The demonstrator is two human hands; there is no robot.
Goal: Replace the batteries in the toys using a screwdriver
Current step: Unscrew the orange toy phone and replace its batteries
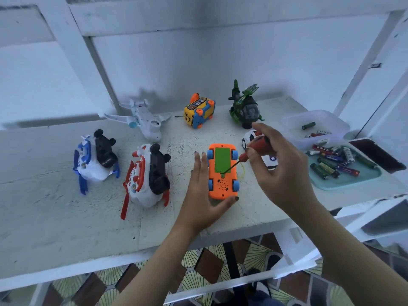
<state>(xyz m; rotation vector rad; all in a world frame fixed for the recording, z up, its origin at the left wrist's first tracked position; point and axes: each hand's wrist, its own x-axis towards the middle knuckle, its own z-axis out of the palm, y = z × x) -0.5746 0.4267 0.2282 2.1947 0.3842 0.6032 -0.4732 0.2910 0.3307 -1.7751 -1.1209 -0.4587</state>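
Observation:
An orange toy car (223,186) lies upside down on the white table (66,217), its green battery cover (222,159) facing up. My left hand (204,195) steadies the car with straight fingers along its left side and the thumb at its near end. My right hand (280,164) grips a red-handled screwdriver (257,146). The screwdriver's thin shaft slants down-left, and its tip meets the near edge of the green cover.
Other toys stand around: a blue-white helicopter (95,160), a red-white helicopter (145,175), a white plane (143,120), a yellow bus (198,113), a green helicopter (245,109), and a white car (270,160) behind my right hand. A teal tray (353,182) of several batteries and a clear tub (293,122) sit at right.

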